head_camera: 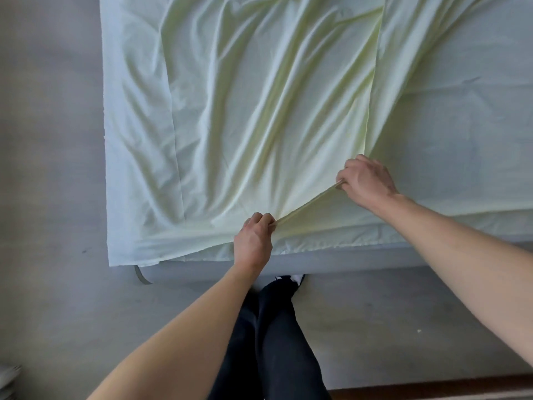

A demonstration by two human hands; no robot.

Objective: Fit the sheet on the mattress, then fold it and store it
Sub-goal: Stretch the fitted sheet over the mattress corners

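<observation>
At the far left, the pale green sheet [230, 111] is seen lying in a single layer over the mattress [360, 256], its left edge hanging past the mattress side toward the grey floor [52, 168]. Further in, a second layer is laid over the first, its surface rumpled into long diagonal creases that run toward the hands.

Near the front edge of the bed, the hem of that upper layer is pinched by the left hand [253, 241], whose grip is closed on the fabric with the fingers curled round it. A taut line of hem is stretched from there up and to the right, where it is pinched in the same way by the right hand [364, 180], which is set further onto the bed. To the right of it the sheet lies flatter, in one layer.

The step is judged to be a fold being drawn or squared. It would be done well if the hem were kept tight between both grips, so that no slack gathers in the middle, and if the held edge were brought level with the edge beneath before being laid down. The creases should then be smoothed outward from the hem. Whether the corners are elasticated cannot be told.
</observation>
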